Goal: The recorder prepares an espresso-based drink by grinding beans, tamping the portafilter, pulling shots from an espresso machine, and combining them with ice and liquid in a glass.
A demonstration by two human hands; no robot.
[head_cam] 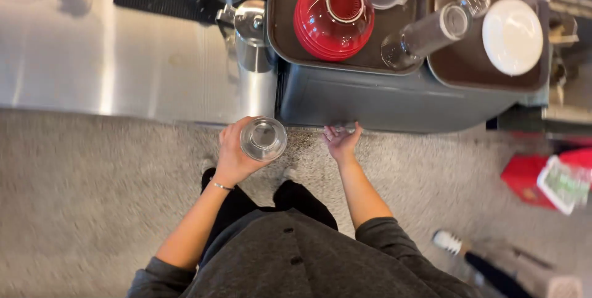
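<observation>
Gripping a clear glass (263, 138) — left hand (233, 156); right hand (341, 142) open.

Steel counter (123, 57), brown tray (283, 39) bearing red bowls (333, 17)

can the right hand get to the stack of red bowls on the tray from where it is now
Probably yes. The right hand is empty, open at the near edge of the grey bin, and the red bowls sit on the brown tray just beyond with nothing between. The left hand holds a glass.
</observation>
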